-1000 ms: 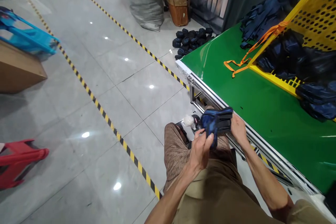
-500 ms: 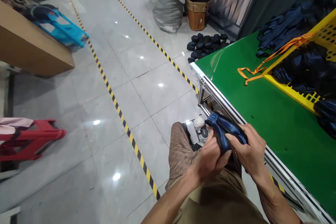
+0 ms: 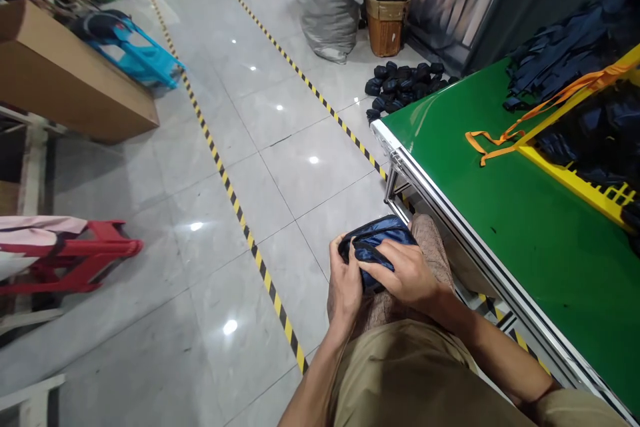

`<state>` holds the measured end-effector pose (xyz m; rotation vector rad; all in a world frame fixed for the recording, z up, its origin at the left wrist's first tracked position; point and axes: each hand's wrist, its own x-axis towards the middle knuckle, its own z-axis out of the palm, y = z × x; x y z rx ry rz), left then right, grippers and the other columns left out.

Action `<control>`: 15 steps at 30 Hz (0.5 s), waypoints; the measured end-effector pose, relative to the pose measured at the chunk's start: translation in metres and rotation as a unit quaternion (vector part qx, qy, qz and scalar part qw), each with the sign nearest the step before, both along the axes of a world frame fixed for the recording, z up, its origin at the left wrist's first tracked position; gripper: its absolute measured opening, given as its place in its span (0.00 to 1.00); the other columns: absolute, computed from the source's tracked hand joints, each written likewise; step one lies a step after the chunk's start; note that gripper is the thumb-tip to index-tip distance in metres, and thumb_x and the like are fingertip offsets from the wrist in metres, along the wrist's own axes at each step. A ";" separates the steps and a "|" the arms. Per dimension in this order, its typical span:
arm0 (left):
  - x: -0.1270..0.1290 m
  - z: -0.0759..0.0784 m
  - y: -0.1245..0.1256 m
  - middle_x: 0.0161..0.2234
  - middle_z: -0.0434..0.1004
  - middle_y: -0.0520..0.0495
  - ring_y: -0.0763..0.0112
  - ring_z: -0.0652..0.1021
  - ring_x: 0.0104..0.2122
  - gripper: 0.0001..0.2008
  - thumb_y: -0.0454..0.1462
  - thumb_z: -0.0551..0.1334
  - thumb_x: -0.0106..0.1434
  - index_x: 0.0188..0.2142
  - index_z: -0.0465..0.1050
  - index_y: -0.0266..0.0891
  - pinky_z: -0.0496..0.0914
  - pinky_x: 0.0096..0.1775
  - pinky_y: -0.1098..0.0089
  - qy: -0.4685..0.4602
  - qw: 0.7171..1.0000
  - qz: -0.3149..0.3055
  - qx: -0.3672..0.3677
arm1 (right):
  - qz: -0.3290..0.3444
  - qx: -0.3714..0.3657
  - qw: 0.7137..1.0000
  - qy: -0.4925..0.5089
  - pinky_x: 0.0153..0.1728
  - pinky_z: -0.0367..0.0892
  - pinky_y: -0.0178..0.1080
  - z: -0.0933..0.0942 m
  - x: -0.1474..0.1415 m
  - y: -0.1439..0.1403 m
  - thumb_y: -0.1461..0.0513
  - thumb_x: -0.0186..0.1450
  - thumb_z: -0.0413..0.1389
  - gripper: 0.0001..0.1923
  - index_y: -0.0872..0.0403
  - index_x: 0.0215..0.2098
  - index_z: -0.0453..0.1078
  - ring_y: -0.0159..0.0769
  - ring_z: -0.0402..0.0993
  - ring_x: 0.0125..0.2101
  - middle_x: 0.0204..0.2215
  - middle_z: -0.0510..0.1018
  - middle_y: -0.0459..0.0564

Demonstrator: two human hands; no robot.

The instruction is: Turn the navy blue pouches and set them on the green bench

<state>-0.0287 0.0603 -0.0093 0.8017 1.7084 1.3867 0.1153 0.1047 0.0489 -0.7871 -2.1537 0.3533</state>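
A shiny dark blue fabric pouch [image 3: 387, 232] with black edging is held over my lap, its opening edge folded back. My left hand [image 3: 347, 280] grips its left side, the thumb up by the opening. From the right, my right hand [image 3: 407, 270] pinches a flap of the blue fabric between thumb and fingers. Part of the pouch's underside is hidden by both hands.
To the right stands a green-topped table [image 3: 450, 167] with a metal edge. On it are a yellow basket [image 3: 575, 180] of dark pouches, an orange strap [image 3: 493, 140] and dark fabric pieces [image 3: 560, 60]. A pile of pouches [image 3: 400, 87] and a grey sack [image 3: 327, 13] are on the floor.
The pouch has moved left and down, from beside the table edge to over my lap, and turned so its opening shows. Both hands have changed their hold on it.
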 end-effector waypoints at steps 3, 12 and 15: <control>0.006 -0.014 0.017 0.41 0.78 0.48 0.63 0.77 0.41 0.18 0.55 0.60 0.80 0.46 0.73 0.45 0.73 0.47 0.66 0.050 0.998 0.034 -0.002 | -0.028 0.050 0.997 -0.053 0.33 0.65 0.39 0.007 0.016 0.009 0.66 0.83 0.56 0.14 0.49 0.46 0.84 0.36 0.78 0.33 0.33 0.82 0.48; 0.025 -0.037 0.060 0.27 0.63 0.53 0.67 0.64 0.29 0.32 0.67 0.55 0.76 0.29 0.63 0.46 0.64 0.34 0.67 -0.001 0.996 -0.078 -0.037 | -0.253 -0.359 0.894 0.091 0.30 0.60 0.37 -0.051 0.052 0.070 0.39 0.79 0.57 0.29 0.50 0.29 0.69 0.35 0.64 0.27 0.25 0.69 0.43; 0.038 -0.042 0.072 0.26 0.64 0.53 0.68 0.64 0.28 0.33 0.68 0.57 0.73 0.28 0.64 0.45 0.63 0.31 0.67 -0.066 0.994 -0.083 -0.035 | -0.231 -0.495 0.822 0.162 0.27 0.59 0.38 -0.089 0.043 0.082 0.32 0.75 0.53 0.34 0.48 0.26 0.64 0.36 0.60 0.27 0.24 0.66 0.44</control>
